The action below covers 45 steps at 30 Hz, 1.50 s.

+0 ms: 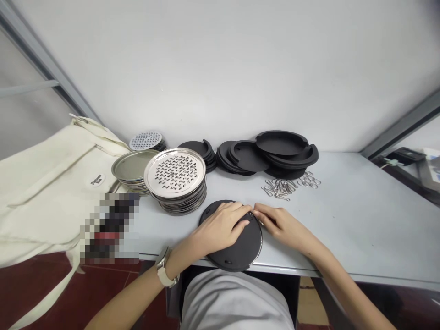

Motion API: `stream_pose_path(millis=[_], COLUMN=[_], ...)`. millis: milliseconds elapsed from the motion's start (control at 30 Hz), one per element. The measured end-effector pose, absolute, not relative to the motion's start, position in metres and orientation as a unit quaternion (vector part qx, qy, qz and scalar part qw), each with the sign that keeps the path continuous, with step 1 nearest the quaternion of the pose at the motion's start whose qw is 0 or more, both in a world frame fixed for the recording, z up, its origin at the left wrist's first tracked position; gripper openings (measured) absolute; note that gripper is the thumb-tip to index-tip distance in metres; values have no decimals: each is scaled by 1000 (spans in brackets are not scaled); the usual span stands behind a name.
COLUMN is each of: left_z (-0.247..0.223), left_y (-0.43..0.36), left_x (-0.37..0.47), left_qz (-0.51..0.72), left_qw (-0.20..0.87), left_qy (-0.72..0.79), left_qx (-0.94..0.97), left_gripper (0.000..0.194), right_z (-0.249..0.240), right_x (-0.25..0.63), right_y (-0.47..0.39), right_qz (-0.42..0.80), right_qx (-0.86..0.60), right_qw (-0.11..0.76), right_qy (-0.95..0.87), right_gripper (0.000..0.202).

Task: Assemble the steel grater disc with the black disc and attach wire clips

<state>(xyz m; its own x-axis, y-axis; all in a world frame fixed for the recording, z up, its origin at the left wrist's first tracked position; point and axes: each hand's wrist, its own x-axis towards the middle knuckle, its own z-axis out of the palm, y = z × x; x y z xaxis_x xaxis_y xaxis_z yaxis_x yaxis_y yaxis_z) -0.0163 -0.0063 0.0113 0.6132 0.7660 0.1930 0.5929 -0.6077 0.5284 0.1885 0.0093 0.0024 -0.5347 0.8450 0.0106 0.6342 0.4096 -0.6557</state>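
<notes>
A round black plastic cover (pixel 240 247) lies at the table's front edge, with a thin shiny metal rim along its right side. Across its top rests my left hand (pixel 223 224), fingers bent over the far right part and holding it against the table. My right hand (pixel 275 222) is pinched closed at the cover's upper right edge. Between its thumb and finger a small metal wire hook (pixel 261 223) partly shows; fingertips hide the rest. Beyond the hands lies a pile of similar wire hooks (pixel 280 188).
Stacked round grater plates (pixel 175 172) stand left of the cover, with plain metal discs (pixel 132 167) and more graters (pixel 146 140) behind. Black covers (pixel 250 156) are piled along the wall. A cream bag (pixel 51 183) occupies the left end, beside a pixelated patch.
</notes>
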Motion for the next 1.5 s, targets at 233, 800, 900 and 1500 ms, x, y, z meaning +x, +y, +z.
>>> stream_pose_path(millis=[233, 800, 900, 1500], left_z=[10, 11, 11, 11], left_y=[-6, -6, -6, -8], left_x=[-17, -18, -17, -16], left_qz=[206, 199, 199, 188], left_qw=[210, 212, 211, 202], left_qy=[389, 387, 388, 396], left_qx=[873, 875, 875, 876], left_gripper=[29, 31, 31, 33], right_z=[3, 5, 4, 1], right_x=[197, 198, 198, 198], right_y=[17, 18, 15, 7], right_qz=[330, 342, 339, 343], right_qx=[-412, -408, -412, -433], right_qw=[156, 163, 166, 191], right_qy=[-835, -831, -829, -812], right_gripper=[27, 29, 27, 30])
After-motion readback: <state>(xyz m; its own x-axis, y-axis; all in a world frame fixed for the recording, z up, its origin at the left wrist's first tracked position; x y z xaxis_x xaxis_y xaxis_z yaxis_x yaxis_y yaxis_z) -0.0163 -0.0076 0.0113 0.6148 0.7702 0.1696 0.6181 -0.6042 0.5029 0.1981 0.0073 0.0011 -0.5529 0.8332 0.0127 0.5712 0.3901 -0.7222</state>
